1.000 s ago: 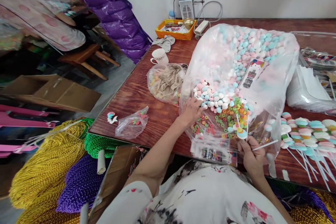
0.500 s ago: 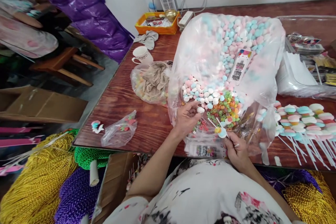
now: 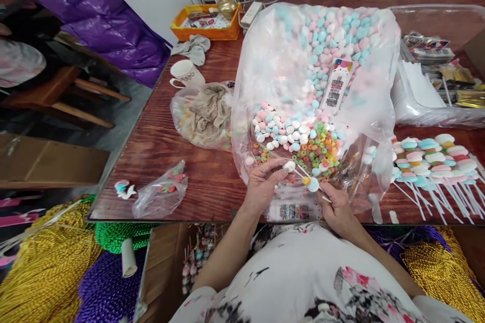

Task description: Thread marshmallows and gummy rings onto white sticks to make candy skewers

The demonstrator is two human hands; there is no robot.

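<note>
My left hand (image 3: 263,181) pinches a white marshmallow candy (image 3: 290,165) at the tip of a thin white stick (image 3: 320,193). That stick sits in my right hand (image 3: 337,208), fingers closed round it, and carries a yellow ring and a pale blue candy (image 3: 312,184). Both hands hover at the mouth of a big clear plastic bag (image 3: 295,50) lying on the wooden table (image 3: 155,146). Inside the bag lie pink, blue and white marshmallow candies (image 3: 282,128) and a heap of coloured ring candies (image 3: 318,149).
Finished candy sticks (image 3: 432,161) lie in a row at the right. A small clear bag with a cloth (image 3: 202,113), a white mug (image 3: 185,73), a small candy bag (image 3: 161,192) and an orange tray (image 3: 202,22) stand left. Packaging stacks (image 3: 424,91) lie far right. Gold, green and purple cord (image 3: 45,267) is piled below.
My left hand picked a white candy out of the bag and brought it to the stick's tip. My right hand drew the stick nearer. The camera view shifted right and down.
</note>
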